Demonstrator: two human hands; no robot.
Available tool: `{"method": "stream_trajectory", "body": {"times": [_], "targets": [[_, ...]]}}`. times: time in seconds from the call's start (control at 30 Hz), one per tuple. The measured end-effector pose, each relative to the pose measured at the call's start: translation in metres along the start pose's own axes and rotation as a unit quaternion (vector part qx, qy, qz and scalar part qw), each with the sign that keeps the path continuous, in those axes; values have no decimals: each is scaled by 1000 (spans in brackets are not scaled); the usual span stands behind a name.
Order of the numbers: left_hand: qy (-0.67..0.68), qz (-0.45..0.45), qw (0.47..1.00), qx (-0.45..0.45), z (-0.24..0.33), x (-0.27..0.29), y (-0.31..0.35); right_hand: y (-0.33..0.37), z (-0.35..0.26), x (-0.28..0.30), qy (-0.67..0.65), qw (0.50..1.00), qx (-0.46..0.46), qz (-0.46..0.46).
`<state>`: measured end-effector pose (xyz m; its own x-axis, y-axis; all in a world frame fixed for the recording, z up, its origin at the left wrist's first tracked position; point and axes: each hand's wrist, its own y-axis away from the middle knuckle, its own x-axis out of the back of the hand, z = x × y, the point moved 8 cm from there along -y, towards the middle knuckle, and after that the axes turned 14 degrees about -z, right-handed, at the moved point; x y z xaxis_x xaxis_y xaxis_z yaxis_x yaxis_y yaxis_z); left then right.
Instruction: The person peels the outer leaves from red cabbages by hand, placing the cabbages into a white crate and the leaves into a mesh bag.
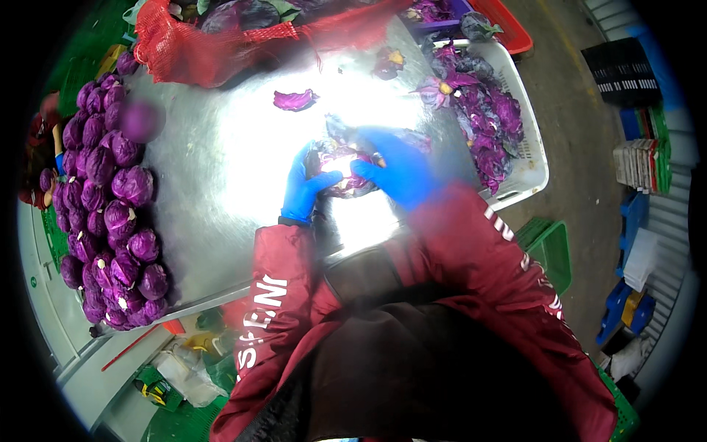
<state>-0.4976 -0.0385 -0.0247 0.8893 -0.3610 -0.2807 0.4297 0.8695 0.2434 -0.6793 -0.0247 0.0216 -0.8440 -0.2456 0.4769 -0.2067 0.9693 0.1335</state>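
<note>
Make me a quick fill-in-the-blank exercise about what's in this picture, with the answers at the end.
1. The left hand and right hand are both gloved in ____.
2. Between them, the hands hold a purple ____.
3. The mesh bag at the far side of the table is coloured ____.
4. The big purple pile lies along the table's ____ side.

Missing words: blue; cabbage; red; left.
</note>
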Motion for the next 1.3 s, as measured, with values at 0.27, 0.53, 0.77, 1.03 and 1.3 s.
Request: {"method": "stream_trajectory", "body": {"times": [0.27, 0.53, 0.77, 1.03, 1.3], "targets": [[-292, 85, 952, -25, 7, -15, 16, -18, 36, -14, -59, 994, -50, -82], [-308, 56, 950, -12, 21, -37, -10, -10, 12, -13, 164, 981, -91, -54], [-371, 45, 926, -57, 18, -42, 4, -52, 114, 19, 109, 956, -250, -104], [-165, -40, 982, -82, 8, -26, 3, -5, 89, 33, 17, 979, -198, 47], [-49, 45, 997, -31, -5, 4, 15, 19, 105, 22, -112, 966, -229, 46]]}}
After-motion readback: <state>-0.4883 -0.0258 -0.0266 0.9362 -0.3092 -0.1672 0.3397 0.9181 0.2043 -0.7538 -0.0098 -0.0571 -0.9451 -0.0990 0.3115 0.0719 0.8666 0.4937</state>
